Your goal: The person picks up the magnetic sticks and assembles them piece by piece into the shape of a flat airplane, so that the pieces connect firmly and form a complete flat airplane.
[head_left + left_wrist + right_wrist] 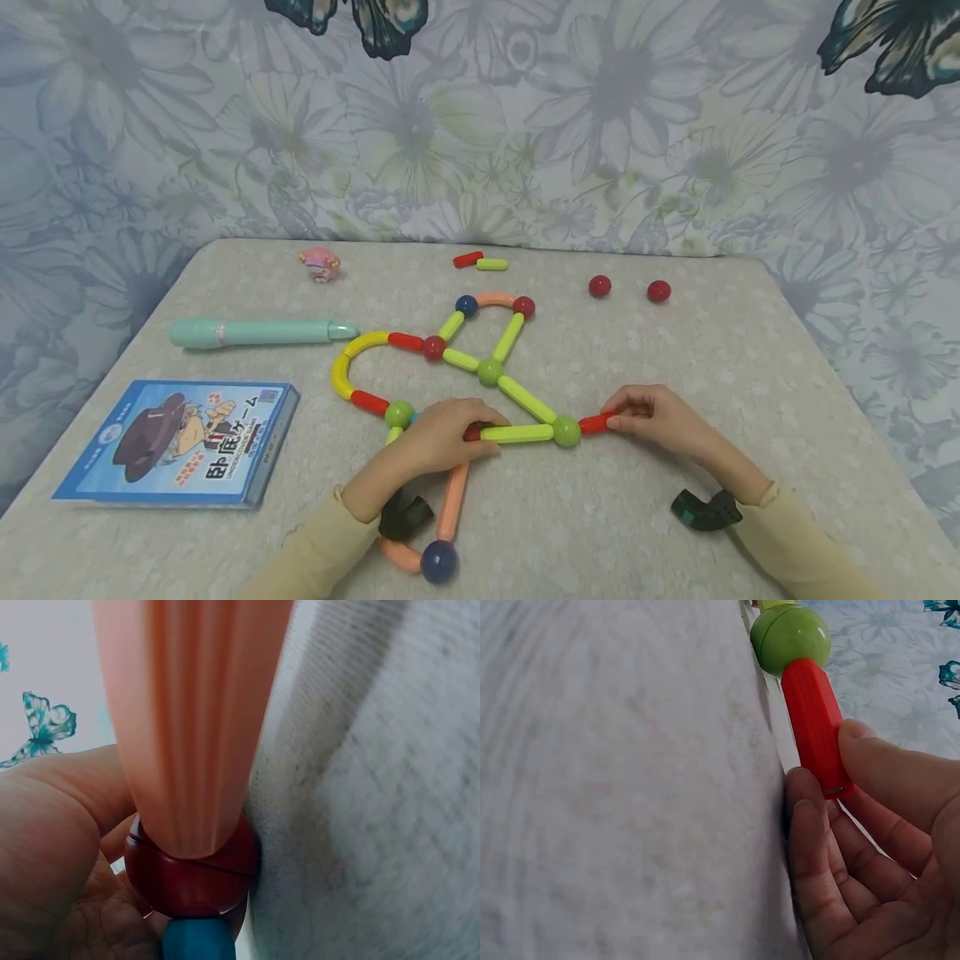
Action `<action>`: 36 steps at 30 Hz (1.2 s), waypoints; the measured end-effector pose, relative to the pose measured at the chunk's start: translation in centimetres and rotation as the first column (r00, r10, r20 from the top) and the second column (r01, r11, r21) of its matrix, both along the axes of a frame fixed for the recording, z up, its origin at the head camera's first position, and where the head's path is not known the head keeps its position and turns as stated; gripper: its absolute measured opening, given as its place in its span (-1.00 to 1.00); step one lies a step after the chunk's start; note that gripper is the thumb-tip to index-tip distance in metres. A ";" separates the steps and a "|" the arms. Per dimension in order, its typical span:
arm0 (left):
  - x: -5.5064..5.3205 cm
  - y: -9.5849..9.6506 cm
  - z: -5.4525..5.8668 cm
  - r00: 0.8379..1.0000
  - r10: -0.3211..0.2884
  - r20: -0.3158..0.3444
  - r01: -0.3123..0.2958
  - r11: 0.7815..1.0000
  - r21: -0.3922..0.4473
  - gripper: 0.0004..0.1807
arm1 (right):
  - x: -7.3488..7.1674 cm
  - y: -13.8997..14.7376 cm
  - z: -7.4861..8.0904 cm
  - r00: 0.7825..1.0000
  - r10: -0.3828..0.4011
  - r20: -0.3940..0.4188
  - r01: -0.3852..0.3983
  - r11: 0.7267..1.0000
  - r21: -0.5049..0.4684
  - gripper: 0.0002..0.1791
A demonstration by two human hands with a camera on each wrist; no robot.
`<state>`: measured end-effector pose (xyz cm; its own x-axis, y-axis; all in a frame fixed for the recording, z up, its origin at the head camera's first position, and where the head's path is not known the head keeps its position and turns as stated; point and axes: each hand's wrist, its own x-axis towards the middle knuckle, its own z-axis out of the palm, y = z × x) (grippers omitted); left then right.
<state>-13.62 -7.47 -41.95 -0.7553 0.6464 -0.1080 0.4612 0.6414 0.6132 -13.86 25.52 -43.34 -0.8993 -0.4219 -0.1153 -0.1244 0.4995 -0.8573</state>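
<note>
A flat figure of magnetic rods and balls lies on the table. My right hand (663, 417) pinches a short red rod (595, 424) between thumb and fingers. In the right wrist view the rod's far end touches a green ball (791, 639), and its near end is free. My left hand (450, 433) curls round a red ball (191, 877) in the figure's middle. From that ball run a salmon rod (452, 504), a blue rod (199, 941) and a yellow-green rod (517, 434). The left hand hides part of the figure beneath it.
Behind the figure lie two red balls (599, 287), a loose red rod (468, 259) and a yellow-green rod (492, 264). To the left are a mint pen (262, 332), a blue boxed game (180, 442) and a small pink figurine (321, 264). Patterned fabric hangs behind the table.
</note>
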 end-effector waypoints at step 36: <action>0.0 0.0 0.3 1.000 -0.017 0.019 0.016 1.000 0.027 -0.66 | -9.5 2.8 1.4 0.986 -0.087 -0.140 0.121 0.957 0.262 -0.58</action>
<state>-13.58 -7.46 -41.68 -0.7425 0.6615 -0.1055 0.4591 0.6173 0.6389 -23.39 28.33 -41.94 -0.9510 -0.2941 -0.0949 -0.1576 0.7255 -0.6699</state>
